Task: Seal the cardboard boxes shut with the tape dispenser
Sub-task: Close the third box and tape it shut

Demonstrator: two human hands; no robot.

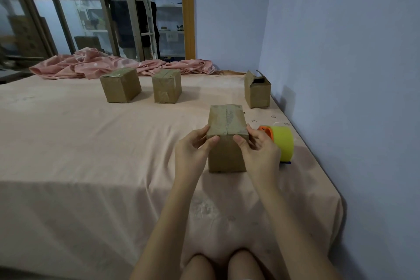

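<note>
My worry is that the two top flaps of the near box (227, 136) spring apart once I let go to fetch the tape dispenser (280, 142), since I cannot tell from this angle whether any tape bridges the centre seam yet. My left hand (193, 152) and right hand (259, 154) each grasp a top front corner of that box, thumbs pressed on the near face and fingers curled over the sides, pinching the flaps closed. The dispenser lies on the bed sheet (91, 143) just beside my right hand, partly hidden behind it.
</note>
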